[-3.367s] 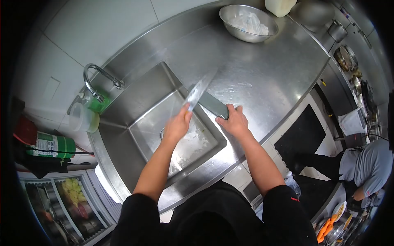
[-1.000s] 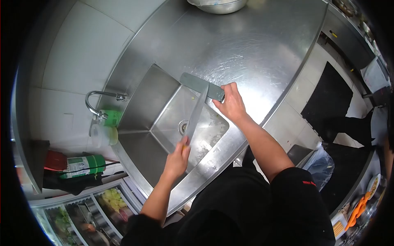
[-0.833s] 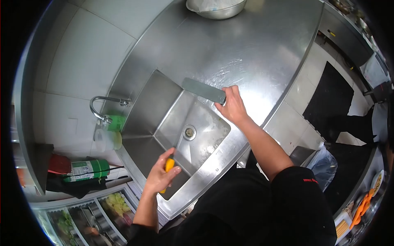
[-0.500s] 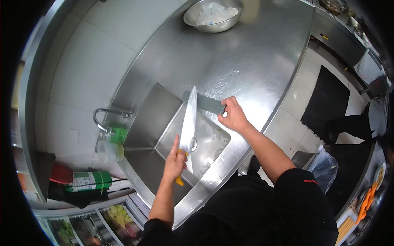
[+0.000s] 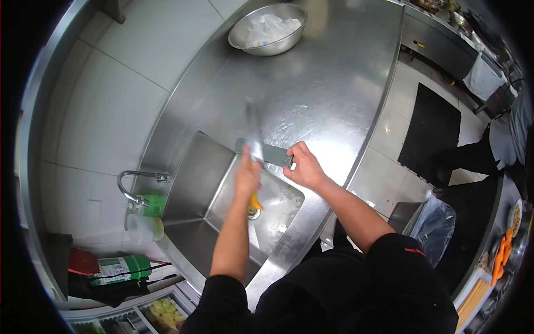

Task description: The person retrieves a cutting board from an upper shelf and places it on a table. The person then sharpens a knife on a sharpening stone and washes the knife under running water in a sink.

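A knife with a yellow handle (image 5: 255,201) is in my left hand (image 5: 247,175), over the sink's back part. Its blade (image 5: 255,125) is smeared by motion and points away from me, crossing the left part of a grey-green sharpening stone (image 5: 273,155). Whether blade and stone touch is unclear. The stone lies across the back right edge of the sink (image 5: 225,192). My right hand (image 5: 305,166) pinches the stone's right end between thumb and fingers.
A metal bowl (image 5: 268,29) holding a white plastic bag stands on the steel counter (image 5: 334,72). The faucet (image 5: 129,186) and a green bottle (image 5: 151,205) are left of the sink. A lined bin (image 5: 434,225) stands at right. Another person (image 5: 509,136) is at the far right.
The knife has moved from over the sink up and away from me, its blade now blurred across the stone. My right hand still pinches the stone's end. The camera view has shifted.
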`<state>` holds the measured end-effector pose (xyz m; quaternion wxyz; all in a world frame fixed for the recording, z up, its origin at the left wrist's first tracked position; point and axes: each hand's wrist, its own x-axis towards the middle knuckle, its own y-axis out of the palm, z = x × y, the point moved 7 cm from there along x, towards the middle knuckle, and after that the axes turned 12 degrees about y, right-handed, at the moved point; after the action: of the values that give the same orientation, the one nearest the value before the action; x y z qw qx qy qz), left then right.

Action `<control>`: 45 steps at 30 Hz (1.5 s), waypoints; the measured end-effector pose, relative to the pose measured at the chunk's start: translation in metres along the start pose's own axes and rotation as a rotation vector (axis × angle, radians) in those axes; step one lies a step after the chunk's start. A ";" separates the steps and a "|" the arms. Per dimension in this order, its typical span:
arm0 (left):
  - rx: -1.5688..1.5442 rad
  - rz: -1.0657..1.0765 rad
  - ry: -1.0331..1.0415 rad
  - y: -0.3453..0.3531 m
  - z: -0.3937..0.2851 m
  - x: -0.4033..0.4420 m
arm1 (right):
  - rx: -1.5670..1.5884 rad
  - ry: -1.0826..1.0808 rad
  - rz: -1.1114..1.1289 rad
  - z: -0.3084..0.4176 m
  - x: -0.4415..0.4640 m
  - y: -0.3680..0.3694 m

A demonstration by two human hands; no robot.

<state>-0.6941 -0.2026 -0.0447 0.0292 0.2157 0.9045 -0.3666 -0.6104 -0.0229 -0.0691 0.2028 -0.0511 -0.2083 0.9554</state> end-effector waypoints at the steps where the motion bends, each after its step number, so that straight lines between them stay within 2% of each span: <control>1: 0.028 0.062 0.008 0.010 -0.008 -0.016 | -0.009 -0.023 -0.031 -0.001 0.002 0.001; 2: 0.040 0.092 0.033 0.010 -0.012 -0.018 | 0.012 -0.003 -0.007 0.000 0.004 0.001; 6: -0.073 -0.151 -0.010 -0.048 0.029 0.054 | 0.034 0.038 0.034 0.001 -0.001 0.003; 9: -0.053 -0.160 -0.019 -0.020 0.033 0.039 | 0.027 0.024 0.023 0.002 -0.001 -0.002; 10: -0.018 -0.083 0.039 -0.004 0.012 0.017 | 0.030 0.019 0.022 0.003 0.000 -0.002; 13: 0.059 0.054 0.025 -0.002 -0.007 0.008 | 0.040 -0.001 0.015 0.003 0.000 -0.002; 14: 0.030 -0.040 0.073 -0.014 0.008 0.029 | 0.032 -0.001 0.014 0.002 0.000 -0.001; 17: -0.048 -0.170 -0.017 -0.027 0.021 0.027 | 0.018 -0.003 0.015 0.005 -0.001 -0.002; 19: 0.074 -0.030 0.043 -0.019 0.013 -0.030 | 0.033 0.003 0.015 0.006 -0.001 -0.004; 21: 0.155 0.087 0.029 -0.019 0.049 -0.091 | 0.037 0.009 0.022 0.004 -0.001 -0.002; 23: 0.186 0.187 -0.138 -0.044 0.052 -0.153 | 0.040 0.012 0.021 0.000 0.000 -0.002; 25: 0.211 0.197 -0.280 -0.076 0.037 -0.195 | 0.038 0.004 0.022 0.000 0.002 0.001; 28: 0.195 0.107 -0.279 -0.106 0.035 -0.207 | 0.059 0.013 0.012 0.001 0.000 -0.001; 31: 0.095 0.032 -0.253 -0.096 0.010 -0.184 | 0.065 0.025 0.019 0.003 0.000 -0.002; 35: 0.029 0.185 -0.156 -0.034 0.031 -0.153 | 0.036 0.019 0.034 0.003 0.001 -0.001; 38: 0.109 0.099 0.023 -0.018 0.038 -0.091 | 0.001 0.034 0.045 -0.001 0.003 0.001; 40: 0.082 0.007 0.121 -0.034 0.035 -0.022 | 0.002 0.054 0.047 0.002 0.001 -0.003; 41: 0.060 -0.014 0.014 -0.043 0.028 0.007 | 0.006 0.052 0.050 0.005 0.001 -0.003; 42: 0.020 -0.066 0.064 -0.049 0.034 0.037 | 0.012 0.054 0.053 0.006 0.003 -0.002; 44: 0.223 -0.129 0.007 -0.071 0.014 0.060 | 0.025 0.067 0.056 0.004 0.002 -0.001; 45: 0.331 -0.236 0.064 -0.082 0.015 0.071 | 0.025 0.061 0.054 0.005 0.001 -0.002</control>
<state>-0.7942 -0.2386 -0.0169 -0.0788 0.1215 0.8515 -0.5040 -0.6111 -0.0225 -0.0640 0.1839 -0.0833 -0.1885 0.9611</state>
